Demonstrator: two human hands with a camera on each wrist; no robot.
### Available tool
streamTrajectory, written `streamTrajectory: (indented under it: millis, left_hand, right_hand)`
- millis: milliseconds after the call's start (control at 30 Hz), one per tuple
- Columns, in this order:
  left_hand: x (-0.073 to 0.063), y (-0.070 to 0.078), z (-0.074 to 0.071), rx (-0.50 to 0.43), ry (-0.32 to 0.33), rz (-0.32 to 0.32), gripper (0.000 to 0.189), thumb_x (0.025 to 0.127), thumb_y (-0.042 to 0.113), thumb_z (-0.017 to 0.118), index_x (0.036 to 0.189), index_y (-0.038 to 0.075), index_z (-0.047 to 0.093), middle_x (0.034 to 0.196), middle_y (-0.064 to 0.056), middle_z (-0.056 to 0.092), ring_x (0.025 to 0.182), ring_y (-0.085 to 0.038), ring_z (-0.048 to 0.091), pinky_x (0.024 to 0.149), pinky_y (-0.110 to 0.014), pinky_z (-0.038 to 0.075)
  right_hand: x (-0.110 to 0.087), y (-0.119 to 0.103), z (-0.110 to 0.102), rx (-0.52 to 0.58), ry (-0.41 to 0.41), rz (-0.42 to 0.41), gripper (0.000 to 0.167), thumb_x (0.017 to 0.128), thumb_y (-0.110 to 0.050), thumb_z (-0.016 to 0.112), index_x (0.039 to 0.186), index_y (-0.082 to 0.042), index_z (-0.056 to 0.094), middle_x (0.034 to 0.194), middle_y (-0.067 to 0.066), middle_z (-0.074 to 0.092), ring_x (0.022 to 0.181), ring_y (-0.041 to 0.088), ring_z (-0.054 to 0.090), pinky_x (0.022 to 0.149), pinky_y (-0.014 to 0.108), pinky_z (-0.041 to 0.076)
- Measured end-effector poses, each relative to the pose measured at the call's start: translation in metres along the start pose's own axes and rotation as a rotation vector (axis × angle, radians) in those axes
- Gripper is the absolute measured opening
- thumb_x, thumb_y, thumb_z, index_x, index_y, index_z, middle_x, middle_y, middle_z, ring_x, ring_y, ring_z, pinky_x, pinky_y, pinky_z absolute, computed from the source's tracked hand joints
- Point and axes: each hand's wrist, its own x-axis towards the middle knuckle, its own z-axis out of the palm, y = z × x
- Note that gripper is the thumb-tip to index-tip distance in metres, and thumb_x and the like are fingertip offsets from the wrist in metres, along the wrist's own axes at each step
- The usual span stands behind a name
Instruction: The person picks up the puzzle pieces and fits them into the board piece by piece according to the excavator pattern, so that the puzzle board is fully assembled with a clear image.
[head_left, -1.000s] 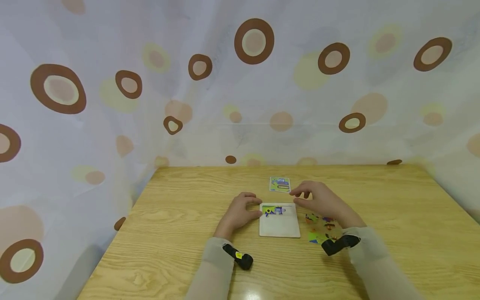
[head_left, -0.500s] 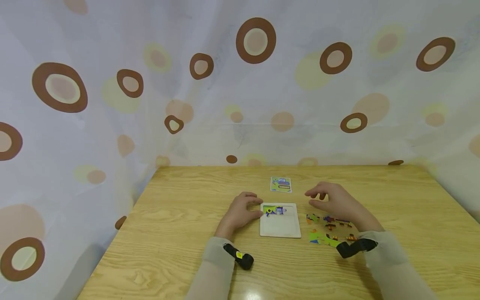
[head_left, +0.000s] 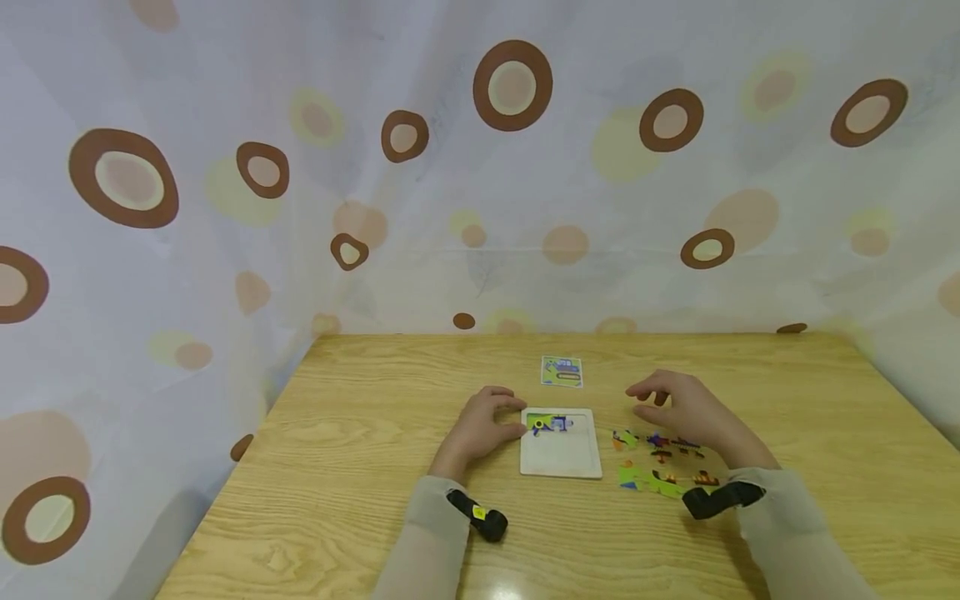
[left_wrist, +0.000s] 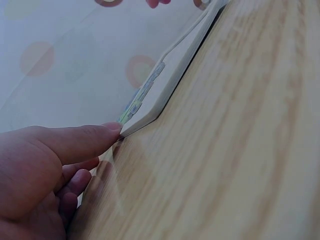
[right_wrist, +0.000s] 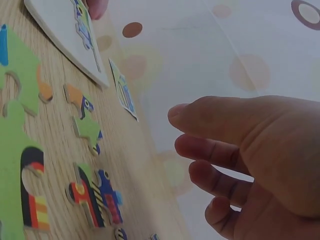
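A white puzzle tray (head_left: 560, 454) lies on the table in the head view, with joined puzzle pieces (head_left: 551, 423) in its upper left part. My left hand (head_left: 483, 425) rests at the tray's left side; in the left wrist view its extended thumb (left_wrist: 85, 142) touches the tray's corner. Holding nothing, my right hand (head_left: 686, 408) hovers right of the tray with fingers relaxed and thumb apart from them. Below it several loose jigsaw pieces (head_left: 628, 475) lie on the table. The right wrist view shows green, red and black pieces (right_wrist: 90, 197) among them.
A small picture card (head_left: 562, 372) with a digger-like vehicle lies behind the tray. The wooden table (head_left: 360, 450) meets a white spotted cloth (head_left: 420, 192) at its back and left. Each wrist carries a black strapped camera (head_left: 480, 515).
My right hand has moved right, away from the tray and the card, uncovering more of the loose pieces. My left hand stays at the tray's left side.
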Motion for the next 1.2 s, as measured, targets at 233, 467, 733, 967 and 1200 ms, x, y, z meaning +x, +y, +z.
streamTrajectory:
  millis: [233,467,733,967,1200]
  left_hand:
    - [0.002,-0.001,0.003,-0.010,0.001,-0.001,0.034,0.091,0.024,0.074,0.124,0.018,0.070,0.141,-0.004,0.049,0.134,-0.030,0.041,0.110,-0.047,0.034]
    - [0.002,-0.001,0.003,-0.005,0.001,0.007,0.034,0.091,0.023,0.074,0.124,0.017,0.070,0.141,-0.005,0.049,0.133,-0.031,0.041,0.110,-0.047,0.034]
    - [0.001,-0.001,0.002,0.010,-0.001,0.010,0.034,0.091,0.022,0.074,0.125,0.016,0.070,0.141,-0.005,0.049,0.133,-0.031,0.041,0.110,-0.047,0.034]
    - [-0.001,0.000,0.002,0.008,0.000,0.013,0.034,0.091,0.020,0.074,0.124,0.014,0.069,0.141,-0.006,0.049,0.133,-0.032,0.041,0.110,-0.048,0.033]
    - [0.000,0.000,0.003,0.002,0.013,0.008,0.033,0.091,0.022,0.074,0.123,0.015,0.070,0.140,-0.005,0.050,0.133,-0.030,0.042,0.110,-0.048,0.033]
  right_hand:
    - [-0.006,0.009,-0.004,0.009,0.017,0.035,0.027,0.093,-0.011,0.069,0.118,0.000,0.069,0.108,0.013,0.066,0.084,0.019,0.053,0.057,0.029,0.047]
    - [-0.011,0.019,-0.009,0.030,0.019,0.078,0.031,0.094,-0.012,0.069,0.122,0.001,0.067,0.110,0.014,0.065,0.086,0.021,0.053,0.055,0.028,0.047]
    - [-0.014,0.027,-0.011,0.048,0.008,0.116,0.034,0.093,-0.012,0.070,0.123,0.002,0.066,0.113,0.017,0.064,0.090,0.023,0.055,0.063,0.032,0.049]
    - [-0.015,0.038,-0.009,0.046,-0.024,0.165,0.037,0.090,-0.013,0.073,0.123,0.003,0.066,0.111,0.015,0.065,0.089,0.023,0.056,0.066,0.032,0.051]
    - [-0.016,0.048,-0.007,0.037,-0.046,0.199,0.040,0.088,-0.014,0.075,0.124,0.002,0.065,0.111,0.014,0.064,0.091,0.024,0.056,0.070,0.035,0.049]
